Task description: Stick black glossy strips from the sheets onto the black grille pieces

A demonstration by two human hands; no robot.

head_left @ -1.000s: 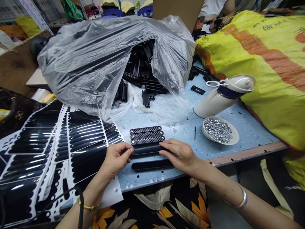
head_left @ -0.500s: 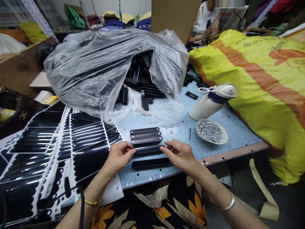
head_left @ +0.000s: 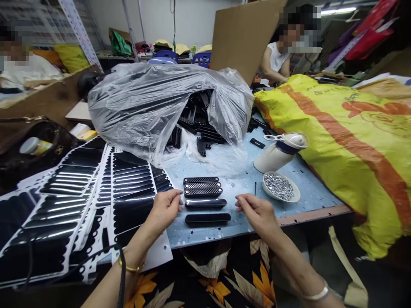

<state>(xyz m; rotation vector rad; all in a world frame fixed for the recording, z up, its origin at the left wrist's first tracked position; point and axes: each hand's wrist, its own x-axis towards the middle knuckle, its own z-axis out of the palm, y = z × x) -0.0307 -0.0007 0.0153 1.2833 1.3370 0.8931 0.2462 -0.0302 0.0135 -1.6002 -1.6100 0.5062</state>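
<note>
A glossy black oblong piece [head_left: 205,204] lies flat on the table between my two hands. Nearer to me is a second black oblong piece [head_left: 208,219], and beyond it sit black pieces with a textured lattice face [head_left: 203,187], side by side. My left hand [head_left: 167,206] is just left of the glossy piece, its fingers drawn together with nothing visible in them. To the right, a gap apart from that piece, my right hand [head_left: 257,209] has its fingers curled closed, also showing nothing held. Sheets of glossy black strips [head_left: 133,184] spread beside my left arm.
A clear plastic bag [head_left: 138,107] of black toothed parts fills the table's back. At right stand a white bottle [head_left: 271,157], a bowl [head_left: 266,188] of small silvery pieces and a thin black stick [head_left: 255,188]. A yellow sack [head_left: 321,141] borders them. Two people sit farther back.
Both hands have let go of the glossy black piece's ends and moved apart. The piece stays on the table. The view has tilted up, bringing another person in at left.
</note>
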